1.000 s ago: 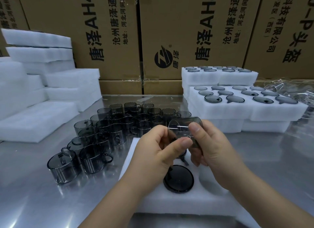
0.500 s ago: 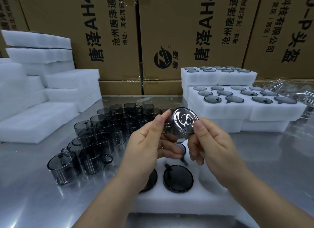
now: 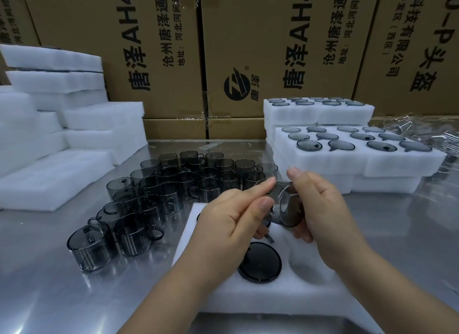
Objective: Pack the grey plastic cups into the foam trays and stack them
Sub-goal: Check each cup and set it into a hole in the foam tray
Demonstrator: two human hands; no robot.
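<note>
- The right hand (image 3: 323, 209) has its fingers curled round a grey cup (image 3: 289, 208), tipped on its side just above the foam tray (image 3: 223, 299).
- The left hand (image 3: 233, 221) pinches the same cup between thumb and forefinger.
- Another cup (image 3: 259, 263) sits in a tray pocket.
- Loose cups (image 3: 173, 184) crowd the counter (image 3: 49, 284) on the left.

Printed cardboard cartons (image 3: 159, 55) stacked as back wall; reflective steel table (image 3: 44, 279) in front.

Left hand (image 3: 231, 224), right hand (image 3: 323, 209) close together, pinching.
</note>
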